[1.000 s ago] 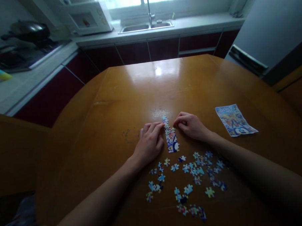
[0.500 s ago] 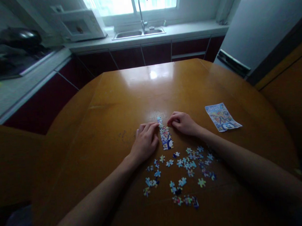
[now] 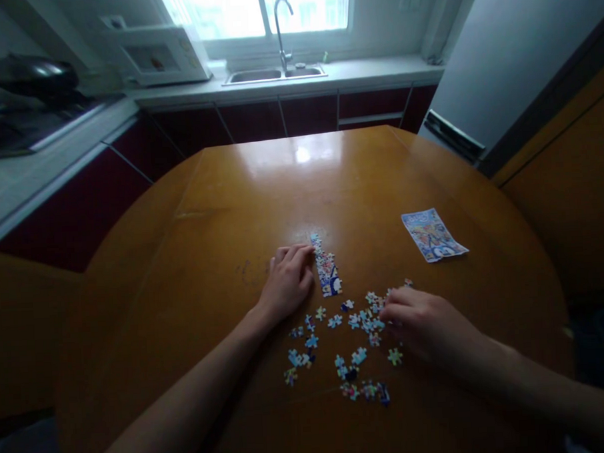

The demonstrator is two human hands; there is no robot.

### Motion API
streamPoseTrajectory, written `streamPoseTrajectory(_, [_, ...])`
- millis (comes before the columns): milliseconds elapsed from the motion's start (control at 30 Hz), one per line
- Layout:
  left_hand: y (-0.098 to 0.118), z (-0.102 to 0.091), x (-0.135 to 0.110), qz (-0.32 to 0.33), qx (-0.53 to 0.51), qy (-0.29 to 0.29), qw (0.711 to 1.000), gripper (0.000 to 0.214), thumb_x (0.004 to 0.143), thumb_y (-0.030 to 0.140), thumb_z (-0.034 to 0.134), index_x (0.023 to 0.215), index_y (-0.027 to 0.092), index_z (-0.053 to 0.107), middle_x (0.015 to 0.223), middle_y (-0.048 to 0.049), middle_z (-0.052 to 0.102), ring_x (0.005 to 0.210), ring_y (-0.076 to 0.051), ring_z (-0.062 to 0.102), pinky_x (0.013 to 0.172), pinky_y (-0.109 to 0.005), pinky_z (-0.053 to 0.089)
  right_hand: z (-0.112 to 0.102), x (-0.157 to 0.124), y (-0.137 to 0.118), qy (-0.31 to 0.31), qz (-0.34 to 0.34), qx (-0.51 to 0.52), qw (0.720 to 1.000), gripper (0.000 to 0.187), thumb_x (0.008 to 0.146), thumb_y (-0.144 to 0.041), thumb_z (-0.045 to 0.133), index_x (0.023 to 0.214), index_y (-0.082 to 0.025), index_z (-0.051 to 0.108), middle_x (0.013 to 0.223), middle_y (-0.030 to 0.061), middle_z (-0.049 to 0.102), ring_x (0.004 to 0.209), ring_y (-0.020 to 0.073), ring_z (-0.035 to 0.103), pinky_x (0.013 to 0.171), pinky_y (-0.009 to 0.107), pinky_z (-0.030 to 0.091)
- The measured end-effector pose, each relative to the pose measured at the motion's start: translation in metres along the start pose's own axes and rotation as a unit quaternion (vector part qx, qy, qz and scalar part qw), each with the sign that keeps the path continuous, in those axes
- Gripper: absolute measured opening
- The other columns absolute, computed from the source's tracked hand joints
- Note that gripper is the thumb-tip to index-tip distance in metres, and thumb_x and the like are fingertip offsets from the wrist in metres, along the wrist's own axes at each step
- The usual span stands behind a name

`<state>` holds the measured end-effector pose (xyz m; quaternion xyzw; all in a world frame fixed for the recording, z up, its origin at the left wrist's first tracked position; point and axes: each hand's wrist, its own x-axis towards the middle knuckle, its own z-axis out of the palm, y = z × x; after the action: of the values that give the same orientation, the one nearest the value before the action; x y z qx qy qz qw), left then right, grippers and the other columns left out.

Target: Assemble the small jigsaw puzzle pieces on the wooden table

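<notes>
A narrow strip of joined jigsaw pieces (image 3: 325, 268) lies on the round wooden table (image 3: 221, 210). My left hand (image 3: 287, 280) rests flat beside the strip's left edge, fingers stretched out and touching it. Several loose puzzle pieces (image 3: 347, 345) are scattered nearer to me. My right hand (image 3: 419, 321) lies over the right part of that scatter, fingers curled down onto the pieces; whether it holds one is hidden.
A printed picture card (image 3: 432, 234) lies on the table to the right. Behind the table run a kitchen counter with a sink (image 3: 275, 73), a microwave (image 3: 157, 54) and a stove with a dark pan (image 3: 30, 75). A grey fridge (image 3: 499, 57) stands at the right.
My right hand has left the strip's right side and moved back toward me onto the loose pieces. My left hand stays against the strip.
</notes>
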<state>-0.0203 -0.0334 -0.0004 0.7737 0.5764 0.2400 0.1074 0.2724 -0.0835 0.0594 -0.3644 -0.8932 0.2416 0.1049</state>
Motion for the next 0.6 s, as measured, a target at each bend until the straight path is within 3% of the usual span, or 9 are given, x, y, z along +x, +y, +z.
streamPoseTrajectory(133, [0.0,0.0,-0.001,0.003,0.0,0.002,1.0,0.042,0.089,0.012,0.052,0.129,0.024,0.054,0.131,-0.005,0.061,0.118,-0.027,0.047,0.103,-0.047,0.039,0.023,-0.033,-0.005,-0.02,0.041,-0.037,0.998,0.015,0.091,-0.011,0.055,0.083,-0.019,0.065,0.088,0.0061,0.063,0.074,0.0175,0.058,0.065,0.031,0.046])
streamPoseTrajectory(333, [0.004,-0.004,0.0,0.004,-0.005,0.002,1.0,0.043,0.088,0.011,0.051,0.129,0.025,0.054,0.13,-0.0051,0.061,0.117,-0.027,0.048,0.102,-0.048,0.04,0.035,-0.041,-0.008,-0.007,0.053,-0.018,0.998,0.021,0.09,-0.007,0.05,0.078,-0.021,0.06,0.087,0.0059,0.061,0.073,0.0175,0.058,0.064,0.031,0.047])
streamPoseTrajectory(500, [0.004,-0.004,0.0,0.0,-0.003,0.0,1.0,0.043,0.087,0.011,0.052,0.128,0.024,0.054,0.13,-0.0052,0.061,0.118,-0.027,0.047,0.102,-0.046,0.04,0.029,-0.04,-0.007,-0.03,0.067,0.061,0.995,0.018,0.086,-0.006,0.053,0.08,-0.022,0.059,0.087,0.0047,0.064,0.073,0.0169,0.061,0.064,0.03,0.048])
streamPoseTrajectory(600, [0.005,-0.004,0.0,0.001,0.001,-0.003,1.0,0.042,0.088,0.011,0.052,0.128,0.024,0.054,0.131,-0.0047,0.061,0.119,-0.027,0.047,0.103,-0.046,0.04,0.011,-0.024,-0.007,-0.002,0.076,0.142,0.987,0.02,0.089,-0.01,0.054,0.099,-0.023,0.065,0.088,0.0043,0.068,0.076,0.0167,0.063,0.066,0.029,0.05])
